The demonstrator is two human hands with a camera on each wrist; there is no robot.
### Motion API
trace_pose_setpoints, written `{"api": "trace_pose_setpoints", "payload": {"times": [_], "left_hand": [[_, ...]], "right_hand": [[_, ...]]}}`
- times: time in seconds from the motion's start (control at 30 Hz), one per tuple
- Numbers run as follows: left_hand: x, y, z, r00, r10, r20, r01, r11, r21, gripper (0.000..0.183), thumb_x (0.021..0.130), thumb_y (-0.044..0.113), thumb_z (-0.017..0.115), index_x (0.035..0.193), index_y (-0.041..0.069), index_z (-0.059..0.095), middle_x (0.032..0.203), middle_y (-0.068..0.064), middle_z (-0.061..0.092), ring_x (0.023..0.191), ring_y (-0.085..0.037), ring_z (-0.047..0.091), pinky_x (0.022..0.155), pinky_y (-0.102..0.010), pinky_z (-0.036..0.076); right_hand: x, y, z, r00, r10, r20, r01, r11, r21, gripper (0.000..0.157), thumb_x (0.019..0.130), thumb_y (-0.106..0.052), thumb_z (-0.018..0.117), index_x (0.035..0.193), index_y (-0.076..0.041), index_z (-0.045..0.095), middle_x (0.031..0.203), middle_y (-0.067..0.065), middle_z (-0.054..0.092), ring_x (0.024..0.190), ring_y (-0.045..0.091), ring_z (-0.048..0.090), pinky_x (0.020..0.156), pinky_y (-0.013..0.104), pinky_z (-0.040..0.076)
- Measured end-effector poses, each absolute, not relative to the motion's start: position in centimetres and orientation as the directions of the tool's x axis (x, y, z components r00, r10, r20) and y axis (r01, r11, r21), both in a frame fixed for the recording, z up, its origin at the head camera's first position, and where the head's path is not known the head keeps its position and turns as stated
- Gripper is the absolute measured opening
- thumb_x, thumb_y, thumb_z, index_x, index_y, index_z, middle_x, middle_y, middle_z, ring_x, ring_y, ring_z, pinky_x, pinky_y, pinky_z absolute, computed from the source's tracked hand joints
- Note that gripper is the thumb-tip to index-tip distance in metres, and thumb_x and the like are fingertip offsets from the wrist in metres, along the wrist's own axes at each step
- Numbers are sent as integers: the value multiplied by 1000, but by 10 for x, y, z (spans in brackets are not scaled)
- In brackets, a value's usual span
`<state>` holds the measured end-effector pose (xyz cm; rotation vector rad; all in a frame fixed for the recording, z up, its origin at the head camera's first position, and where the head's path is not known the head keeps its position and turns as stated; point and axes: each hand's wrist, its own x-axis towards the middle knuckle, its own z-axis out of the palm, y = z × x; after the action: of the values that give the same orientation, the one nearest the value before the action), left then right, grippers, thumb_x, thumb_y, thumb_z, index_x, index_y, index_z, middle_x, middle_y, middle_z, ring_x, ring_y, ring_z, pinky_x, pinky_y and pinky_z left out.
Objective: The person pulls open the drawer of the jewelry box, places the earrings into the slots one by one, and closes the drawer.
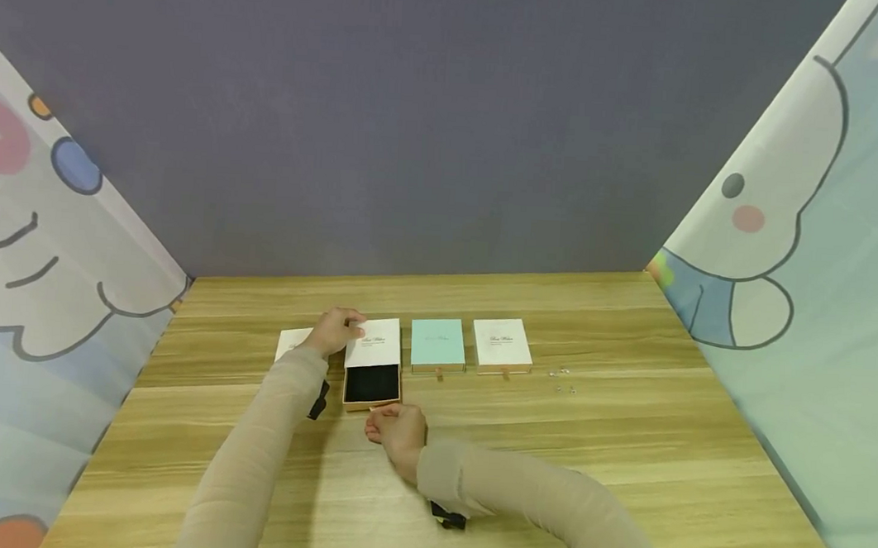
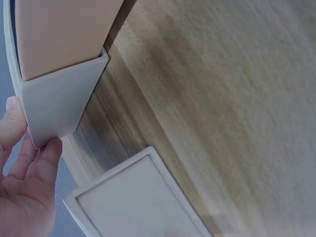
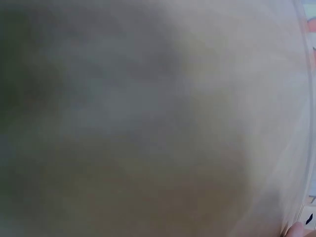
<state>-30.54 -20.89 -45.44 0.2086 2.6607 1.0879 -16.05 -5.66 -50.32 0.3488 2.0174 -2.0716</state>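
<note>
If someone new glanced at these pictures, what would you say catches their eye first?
Probably the row of small boxes across the middle of the wooden table, above all the white box whose drawer is slid out toward the person, showing a black lining. The left hand grips that box's sleeve at its left edge, while the right hand sits just in front of the drawer. To the right lie a mint-green box and another white box.

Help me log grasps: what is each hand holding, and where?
Left hand holds the white box sleeve at its far-left corner. Right hand: cannot tell.
</note>
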Motion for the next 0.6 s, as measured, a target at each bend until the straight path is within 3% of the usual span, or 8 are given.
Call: {"api": "trace_pose_setpoints", "payload": {"times": [0.6], "left_hand": [[-301, -209, -452, -957, 225, -185, 30, 708, 705, 35, 92, 11, 54, 125, -1, 54, 132, -22, 47, 119, -39, 45, 96, -49, 42]], "right_hand": [[-156, -57, -505, -954, 0, -299, 299, -58, -953, 13, 85, -2, 62, 89, 9, 66, 77, 17, 69, 62, 14, 66, 59, 25, 57]]}}
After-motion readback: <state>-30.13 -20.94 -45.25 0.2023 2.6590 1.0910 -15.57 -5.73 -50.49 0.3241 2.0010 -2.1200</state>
